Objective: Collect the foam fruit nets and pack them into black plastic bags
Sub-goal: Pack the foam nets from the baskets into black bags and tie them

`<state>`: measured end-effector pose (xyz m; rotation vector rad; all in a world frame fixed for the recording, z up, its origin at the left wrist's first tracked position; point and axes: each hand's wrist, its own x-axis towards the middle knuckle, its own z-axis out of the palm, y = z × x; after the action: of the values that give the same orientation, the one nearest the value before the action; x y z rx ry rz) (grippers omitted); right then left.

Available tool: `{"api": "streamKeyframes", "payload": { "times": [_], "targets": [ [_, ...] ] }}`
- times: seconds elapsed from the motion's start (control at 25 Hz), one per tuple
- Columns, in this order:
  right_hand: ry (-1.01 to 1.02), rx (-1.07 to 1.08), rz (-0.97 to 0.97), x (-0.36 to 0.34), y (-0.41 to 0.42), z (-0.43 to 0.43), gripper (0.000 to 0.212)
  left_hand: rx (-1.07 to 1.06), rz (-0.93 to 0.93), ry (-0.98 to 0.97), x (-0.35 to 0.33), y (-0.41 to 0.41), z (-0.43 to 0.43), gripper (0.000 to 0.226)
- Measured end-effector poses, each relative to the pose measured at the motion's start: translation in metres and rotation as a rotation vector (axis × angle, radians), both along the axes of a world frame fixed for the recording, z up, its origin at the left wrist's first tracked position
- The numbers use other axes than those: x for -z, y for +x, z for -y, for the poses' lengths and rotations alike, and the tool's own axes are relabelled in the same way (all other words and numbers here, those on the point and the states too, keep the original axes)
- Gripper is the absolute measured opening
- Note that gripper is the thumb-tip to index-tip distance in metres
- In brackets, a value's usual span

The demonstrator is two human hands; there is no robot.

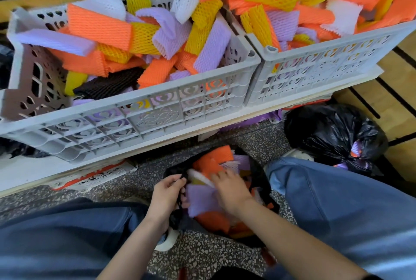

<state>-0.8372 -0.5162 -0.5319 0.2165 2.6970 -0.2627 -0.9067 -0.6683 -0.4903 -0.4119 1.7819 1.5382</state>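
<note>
Foam nets (200, 201) are pressed down by flat right hand (229, 187); black plastic bag (263, 189) is gripped open by left hand (167, 192).

Two grey crates (157, 120) touching, on white shelf (27, 174); speckled floor (202, 255) below.

Two grey perforated plastic crates sit on the one white worktop (27, 171): the left crate (157, 117) and the right crate (315, 63). A third crate, orange and white (94, 176), shows beneath it. The foam fruit nets (99, 25) come in five colours (orange, yellow, lilac, white, black) and are too many to count, though only one black foam net (108, 85) is visible. Two bags are on the floor: one open black plastic bag (264, 187) and one filled black plastic bag (333, 133). Two hands are in view: the left hand (166, 196) and the right hand (229, 189).
</note>
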Motion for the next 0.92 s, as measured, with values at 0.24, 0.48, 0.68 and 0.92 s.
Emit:
{"api": "streamKeyframes", "payload": {
  "times": [0.24,0.48,0.68,0.92],
  "targets": [
    [0.001,-0.038,-0.234,-0.001,-0.025,0.029,0.041,-0.031,-0.032,0.012,0.002,-0.006,-0.001,0.017],
    [-0.104,-0.308,0.032,0.029,-0.018,0.037,0.038,-0.129,-0.023,0.026,0.002,-0.022,0.012,0.014],
    [0.001,-0.026,-0.224,0.022,-0.036,0.022,0.058,-0.084,-0.016,0.023,0.000,-0.021,0.018,0.014],
    [-0.457,-0.026,-0.145,0.015,-0.034,0.029,0.057,0.317,-0.390,-0.301,0.033,-0.016,0.025,0.036]
  ]
}}
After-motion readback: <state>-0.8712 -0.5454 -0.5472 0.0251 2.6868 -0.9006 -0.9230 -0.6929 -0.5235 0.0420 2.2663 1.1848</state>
